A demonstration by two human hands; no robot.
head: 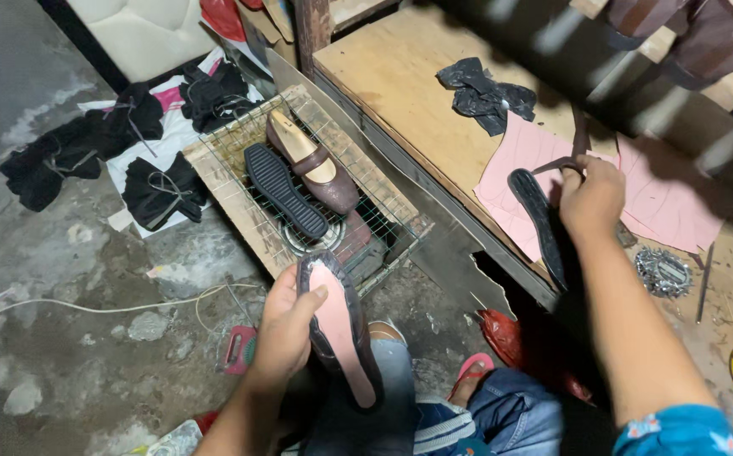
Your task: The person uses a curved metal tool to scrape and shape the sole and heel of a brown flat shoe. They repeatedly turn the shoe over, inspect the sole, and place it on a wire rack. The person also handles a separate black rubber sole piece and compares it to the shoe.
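My left hand (286,325) grips an unfinished shoe upper on a last (341,329), its pink insole side facing up, above my knees. My right hand (590,198) reaches onto the wooden workbench (400,76) and holds a black sole (540,221) lying over pink paper sheets (518,160). A dark strap (565,160) sits near the fingers of that hand.
A wire-mesh rack (252,135) on the floor carries a brown shoe (312,160) and a black ribbed sole (284,190). Black fabric bundles (96,143) lie on the concrete floor. A black plastic bag (485,93) and a pile of small nails (662,272) sit on the bench.
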